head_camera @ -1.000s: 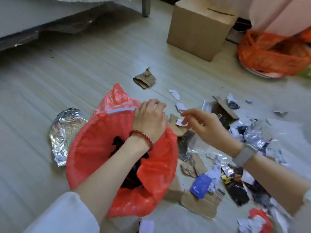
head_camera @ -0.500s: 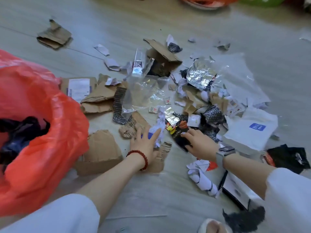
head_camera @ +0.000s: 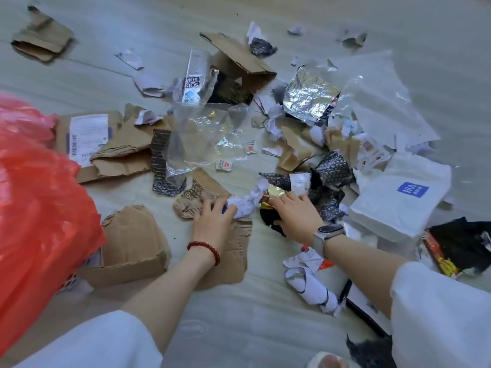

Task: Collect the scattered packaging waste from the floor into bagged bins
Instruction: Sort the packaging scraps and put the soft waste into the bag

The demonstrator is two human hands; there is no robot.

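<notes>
Packaging waste, strewn over the pale wooden floor (head_camera: pixel 265 328): torn brown cardboard pieces (head_camera: pixel 132 243), a crumpled clear plastic film (head_camera: pixel 207 136), a creased silver foil sheet (head_camera: pixel 309 99) and a white plastic mailer bag with a blue label (head_camera: pixel 398 200). Left hand (head_camera: pixel 214 221), red bead bracelet at the wrist, curled around crumpled white paper (head_camera: pixel 247 201) lying on a cardboard scrap. Right hand (head_camera: pixel 297 216), grey watch on the wrist, laid with fingers spread over a black and gold foil wrapper (head_camera: pixel 271 205); grip could not be told. Orange-red plastic bag lining the bin (head_camera: pixel 39 197) at far left, just beside the cardboard. More crumpled printed paper (head_camera: pixel 310 285) near the right forearm.
</notes>
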